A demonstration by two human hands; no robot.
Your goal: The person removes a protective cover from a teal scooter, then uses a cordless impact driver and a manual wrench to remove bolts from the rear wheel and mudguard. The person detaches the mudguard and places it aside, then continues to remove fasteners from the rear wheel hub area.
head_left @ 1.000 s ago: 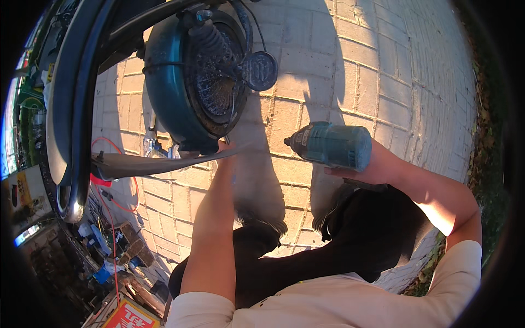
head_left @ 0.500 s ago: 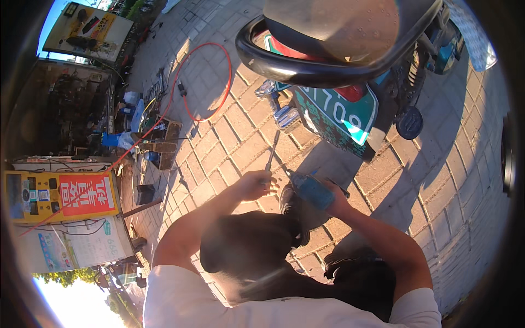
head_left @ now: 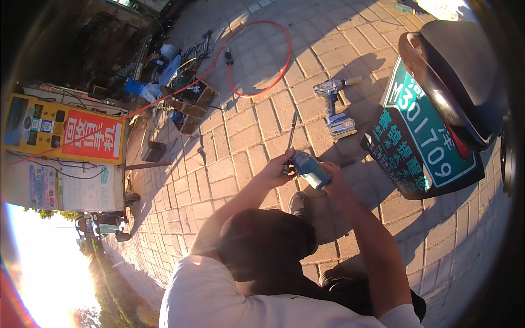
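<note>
My left hand [head_left: 280, 169] grips a long thin metal rod [head_left: 293, 126], pointing up, right at the nose of a teal power driver [head_left: 310, 168]. My right hand [head_left: 332, 176] is closed on the driver's rear and handle. Beyond my hands, a blue-and-silver cordless impact tool [head_left: 330, 104] with a battery lies on the paving. To the right is a scooter's rear end, with a black rail [head_left: 435, 82] over a green plate [head_left: 421, 136].
A red hose [head_left: 257, 94] loops over the paving. At left are tool boxes [head_left: 188, 112], blue bags [head_left: 142, 87] and a yellow machine [head_left: 22, 120] with a red sign. A parked vehicle [head_left: 106, 224] stands at lower left.
My view has swung from the scooter wheel toward the tool clutter. My left hand has left the scooter, taken the rod and brought it to the driver's nose.
</note>
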